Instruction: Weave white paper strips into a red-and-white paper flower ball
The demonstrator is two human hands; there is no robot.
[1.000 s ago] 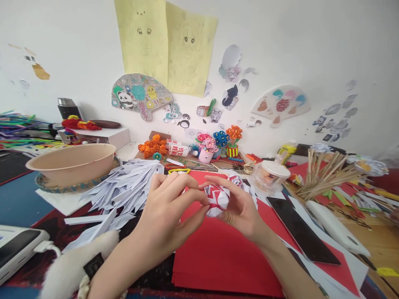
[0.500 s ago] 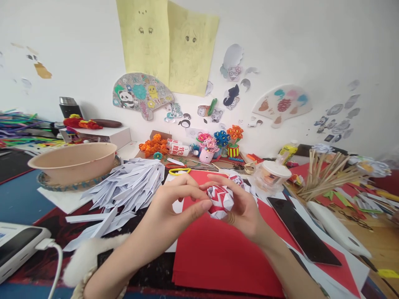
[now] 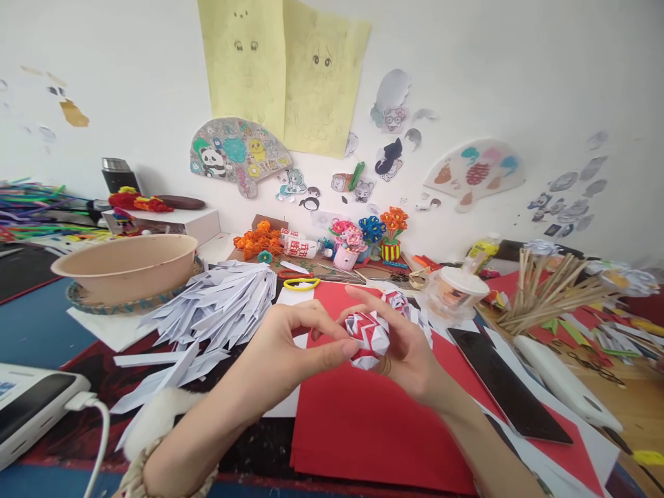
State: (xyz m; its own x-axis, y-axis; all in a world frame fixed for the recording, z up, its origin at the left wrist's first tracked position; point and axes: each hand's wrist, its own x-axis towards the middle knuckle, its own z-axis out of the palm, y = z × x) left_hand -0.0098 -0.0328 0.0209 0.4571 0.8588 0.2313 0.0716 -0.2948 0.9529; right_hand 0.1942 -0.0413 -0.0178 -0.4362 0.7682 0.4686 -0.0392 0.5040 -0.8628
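Between my two hands is a folded paper ball (image 3: 367,339) in red and white, its facets woven in zigzags. My right hand (image 3: 407,349) cradles it from behind and the right, with the fingers curled round it. My left hand (image 3: 306,339) pinches at its left side, thumb and index finger meeting there; whether a paper strip lies in that pinch I cannot make out. Below the ball lie large red paper sheets (image 3: 373,429). Just behind my right hand, another red and white folded paper piece (image 3: 397,299) is partly hidden.
A heap of white folded paper strips (image 3: 223,304) lies left, beside a beige basin (image 3: 124,266). Yellow-handled scissors (image 3: 301,283) rest behind my hands. To the right are a black phone (image 3: 508,384), a lidded tub (image 3: 459,287) and wooden sticks (image 3: 544,290).
The view has shifted slightly. My left fingers have closed in a little at the ball's left side, while my right hand keeps its hold.
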